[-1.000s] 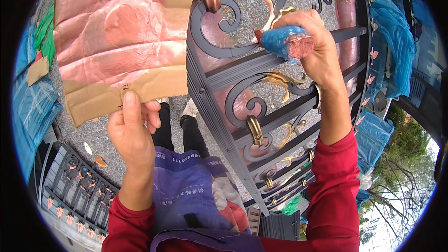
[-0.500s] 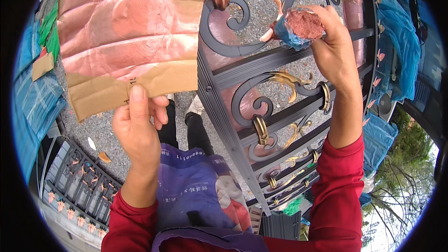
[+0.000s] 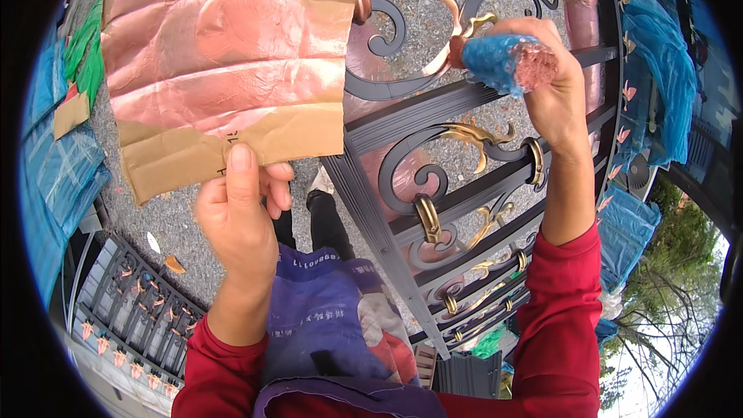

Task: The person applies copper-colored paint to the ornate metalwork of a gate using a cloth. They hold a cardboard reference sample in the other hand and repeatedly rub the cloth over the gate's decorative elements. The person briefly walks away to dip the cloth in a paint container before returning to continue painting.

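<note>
My left hand (image 3: 241,213) pinches the lower edge of a brown cardboard sheet (image 3: 155,166), thumb on top. Shiny copper-pink paint covers most of the sheet's face. My right hand (image 3: 559,101) is wrapped round a paint dabber (image 3: 501,62), a short roll bound in blue plastic film with a rough, reddish end turned up. Its far end is at a curled copper-coloured ornament (image 3: 451,45) on the black metal fence panel (image 3: 433,112); whether they touch I cannot tell. Lower on the panel, a leaf ornament (image 3: 476,139) and a collar (image 3: 427,217) are gold-coloured.
Another black panel with copper-coloured ornaments (image 3: 143,302) lies at lower left. Blue plastic sheeting (image 3: 66,186) hangs at left, and more blue sheeting (image 3: 654,70) at right. Grey gravelly ground (image 3: 182,232) shows beneath, with a dry leaf (image 3: 174,264). A purple apron (image 3: 317,317) covers my front.
The dabber has tilted and shifted slightly right and down, showing more of its blue side. The cardboard and my left hand have moved a little to the right.
</note>
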`<state>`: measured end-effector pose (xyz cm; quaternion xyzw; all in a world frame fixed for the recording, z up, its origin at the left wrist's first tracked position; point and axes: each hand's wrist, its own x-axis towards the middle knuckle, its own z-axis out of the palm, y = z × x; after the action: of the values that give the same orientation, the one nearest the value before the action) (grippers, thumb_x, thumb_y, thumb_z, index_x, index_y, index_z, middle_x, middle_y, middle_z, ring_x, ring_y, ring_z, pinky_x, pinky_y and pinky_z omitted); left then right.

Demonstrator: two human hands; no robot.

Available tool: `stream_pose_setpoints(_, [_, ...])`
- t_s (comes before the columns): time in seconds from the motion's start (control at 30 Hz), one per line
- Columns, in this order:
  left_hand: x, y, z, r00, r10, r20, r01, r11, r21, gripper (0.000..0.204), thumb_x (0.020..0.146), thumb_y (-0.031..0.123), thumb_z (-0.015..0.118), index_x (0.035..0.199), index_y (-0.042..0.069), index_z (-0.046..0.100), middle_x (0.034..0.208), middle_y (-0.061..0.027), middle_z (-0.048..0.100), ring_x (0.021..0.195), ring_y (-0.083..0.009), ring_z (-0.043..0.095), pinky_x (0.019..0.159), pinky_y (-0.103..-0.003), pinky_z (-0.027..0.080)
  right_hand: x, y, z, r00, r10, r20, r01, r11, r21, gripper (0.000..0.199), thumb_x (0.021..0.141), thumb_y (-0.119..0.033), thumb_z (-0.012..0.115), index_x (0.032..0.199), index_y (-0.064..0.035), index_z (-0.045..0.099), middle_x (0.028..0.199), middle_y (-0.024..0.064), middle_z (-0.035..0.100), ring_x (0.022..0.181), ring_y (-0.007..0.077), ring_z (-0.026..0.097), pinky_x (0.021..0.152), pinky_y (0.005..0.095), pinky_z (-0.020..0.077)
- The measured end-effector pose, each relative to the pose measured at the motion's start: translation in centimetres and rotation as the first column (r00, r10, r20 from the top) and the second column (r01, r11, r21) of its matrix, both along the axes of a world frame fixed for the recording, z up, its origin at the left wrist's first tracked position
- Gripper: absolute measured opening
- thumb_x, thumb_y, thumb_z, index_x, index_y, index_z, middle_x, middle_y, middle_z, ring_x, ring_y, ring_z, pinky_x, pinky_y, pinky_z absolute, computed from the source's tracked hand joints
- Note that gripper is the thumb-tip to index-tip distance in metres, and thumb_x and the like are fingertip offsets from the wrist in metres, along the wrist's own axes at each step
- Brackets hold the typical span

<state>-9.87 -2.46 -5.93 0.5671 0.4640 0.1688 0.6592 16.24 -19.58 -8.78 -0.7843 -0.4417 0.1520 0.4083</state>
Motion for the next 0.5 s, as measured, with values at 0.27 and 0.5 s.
stream_pose_setpoints(0.27, [0.5,-0.8,-0.2,1.0,0.017,0.013,-0.017,1.0,0.007,0.042,0.098,0.034,0.047,0.079,0.0,0.062,0.066,-0.0058,0.061,0.05,-0.0065,0.048,0.044,-0.019,0.033,1.8,-3.1,-1.6,0.937,-0.325,-0.126,0.34,0.933,0.121,0.04,0.073,0.015,0.053,0.105,-0.0071,0.065,0.094,0.0048,0.065,0.092,0.0174,0.054,0.083,0.026,0.0449])
stream_pose_setpoints(0.5, [0.4,-1.1,-0.2,0.999,-0.003,0.046,0.004,1.0,-0.027,0.032,0.097,0.031,0.05,0.083,0.003,0.058,0.071,-0.0082,0.061,0.05,-0.0078,0.047,0.043,-0.019,0.033,1.0,-0.9,-2.1,0.882,-0.244,0.404,0.273,0.962,-0.016,0.039,0.07,0.009,0.058,0.104,-0.0102,0.065,0.094,0.0052,0.066,0.088,0.025,0.053,0.082,0.0319,0.041])
